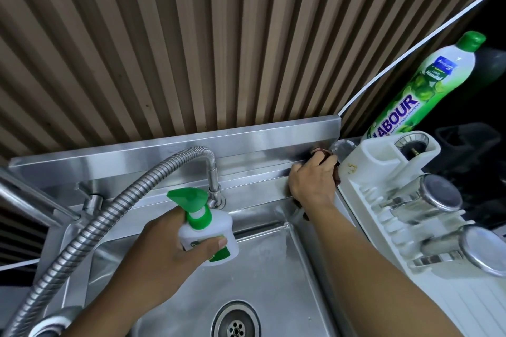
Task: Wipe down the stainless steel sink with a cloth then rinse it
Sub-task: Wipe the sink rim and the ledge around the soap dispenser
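The stainless steel sink [276, 276] fills the lower middle, its drain [236, 321] at the bottom edge. My left hand [169, 252] holds a white spray bottle [210, 235] with a green trigger head above the basin's back left. My right hand [312, 183] presses a dark brown cloth [330, 157] against the back ledge at the sink's far right corner, beside the rack. Only the cloth's edges show past my fingers.
A flexible metal faucet hose [90, 230] arcs from the back ledge toward the lower left. A white dish rack [364, 191] with steel cups [435, 197] stands right of the sink. A green dish soap bottle [427, 85] stands behind it. Ribbed wall panelling [191, 49] rises behind.
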